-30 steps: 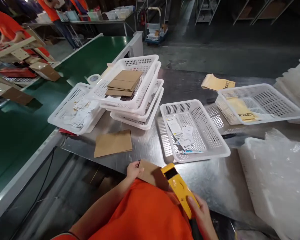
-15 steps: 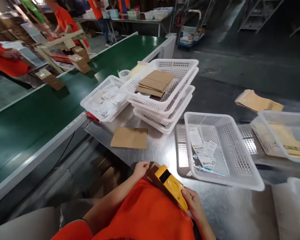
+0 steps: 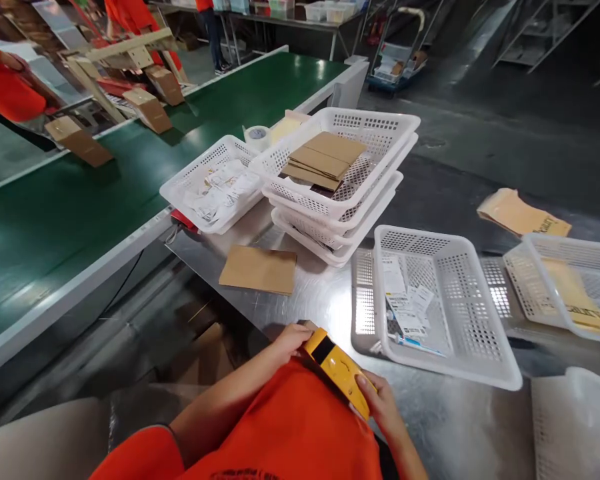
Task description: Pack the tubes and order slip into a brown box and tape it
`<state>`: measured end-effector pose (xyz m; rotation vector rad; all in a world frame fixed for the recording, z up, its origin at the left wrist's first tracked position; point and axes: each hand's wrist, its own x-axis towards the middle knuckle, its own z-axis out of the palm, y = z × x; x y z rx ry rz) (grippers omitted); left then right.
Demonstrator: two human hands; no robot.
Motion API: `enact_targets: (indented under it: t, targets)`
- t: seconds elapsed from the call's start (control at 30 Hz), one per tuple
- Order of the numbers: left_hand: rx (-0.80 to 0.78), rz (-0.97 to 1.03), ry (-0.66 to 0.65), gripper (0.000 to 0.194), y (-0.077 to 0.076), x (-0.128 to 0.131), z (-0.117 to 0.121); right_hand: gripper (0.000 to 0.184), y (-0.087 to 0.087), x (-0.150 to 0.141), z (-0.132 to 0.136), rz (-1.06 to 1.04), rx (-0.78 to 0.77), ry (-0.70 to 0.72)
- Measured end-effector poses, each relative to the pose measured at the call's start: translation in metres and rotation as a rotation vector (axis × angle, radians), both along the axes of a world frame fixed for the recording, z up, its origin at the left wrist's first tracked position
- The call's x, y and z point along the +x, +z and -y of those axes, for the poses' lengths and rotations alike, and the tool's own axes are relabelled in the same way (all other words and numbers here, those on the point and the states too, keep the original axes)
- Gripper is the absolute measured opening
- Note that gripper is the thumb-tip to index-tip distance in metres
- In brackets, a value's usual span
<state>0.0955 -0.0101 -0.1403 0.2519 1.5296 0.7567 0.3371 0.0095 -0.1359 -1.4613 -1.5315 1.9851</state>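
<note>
1. The right hand (image 3: pixel 383 410) grips one yellow scanner (image 3: pixel 336 370) at the near table (image 3: pixel 305 293) edge.
2. The left hand (image 3: pixel 291 338) curls at the scanner's far end; what it holds is hidden.
3. One brown envelope (image 3: pixel 259 269) lies left, beyond the hands.
4. One white basket (image 3: pixel 443 303) of labels sits right; a stack of baskets (image 3: pixel 337 180) stands farther off.

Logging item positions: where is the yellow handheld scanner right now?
In the head view, bottom centre: the yellow handheld scanner is held in the right hand, beside the left hand, near the white basket.
</note>
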Motion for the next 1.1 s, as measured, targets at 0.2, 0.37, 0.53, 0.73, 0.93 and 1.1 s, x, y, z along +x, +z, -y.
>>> enact_targets:
  t: [0.2, 0.37, 0.53, 0.73, 0.93, 1.1]
  targets:
    - [0.061, -0.237, -0.04, 0.028, -0.01, 0.002, -0.001, 0.054, 0.014, -0.006, -0.008, 0.012, -0.057, 0.082]
    - [0.071, -0.461, -0.046, 0.025, -0.016, -0.013, 0.0, 0.054, 0.022, -0.005, -0.014, 0.074, -0.033, 0.15]
    - [0.011, -0.51, -0.064, 0.023, -0.025, -0.052, 0.0, 0.057, 0.028, 0.001, -0.017, 0.182, 0.043, 0.142]
    - [-0.064, -0.432, -0.114, 0.025, -0.043, -0.055, -0.003, 0.057, 0.027, -0.003, -0.017, 0.206, 0.014, 0.134]
    - [-0.097, -0.35, -0.174, 0.027, -0.052, -0.047, 0.003, 0.056, 0.021, 0.003, -0.014, 0.224, 0.041, 0.113]
    - [-0.051, -0.408, -0.25, 0.019, -0.059, -0.036, 0.005, 0.057, 0.018, 0.008, -0.01, 0.201, 0.015, 0.063]
